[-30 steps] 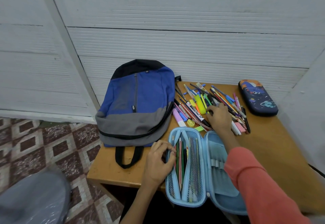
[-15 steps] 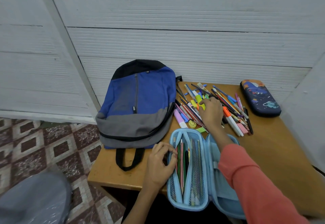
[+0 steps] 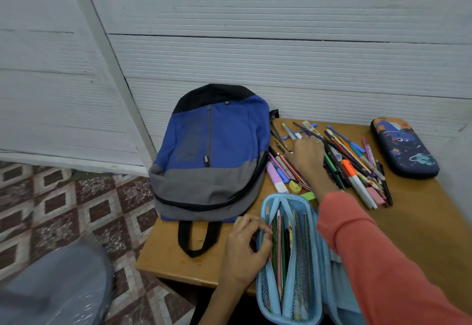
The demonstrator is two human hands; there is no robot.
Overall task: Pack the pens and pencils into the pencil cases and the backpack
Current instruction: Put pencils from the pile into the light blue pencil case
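A light blue pencil case (image 3: 291, 273) lies unzipped at the table's near edge, with several pencils standing in its mesh pocket. My left hand (image 3: 242, 250) pinches the case's left rim and holds the pocket apart. My right hand (image 3: 307, 156) lies palm down on the left part of a pile of pens and pencils (image 3: 355, 166) behind the case; whether it grips any of them is hidden. A blue and grey backpack (image 3: 212, 156) lies flat to the left. A dark blue hard pencil case (image 3: 404, 147) with a cartoon print sits zipped at the far right.
The small wooden table (image 3: 419, 222) stands against a white ribbed wall. Its left edge drops to a patterned tile floor (image 3: 63, 209). A grey blurred shape (image 3: 51, 289) fills the lower left corner. A purple highlighter (image 3: 275, 179) and a yellow sharpener (image 3: 296, 187) lie beside the backpack.
My right hand has slid leftward and a little farther back across the pile. My left hand keeps its hold on the blue case's rim.
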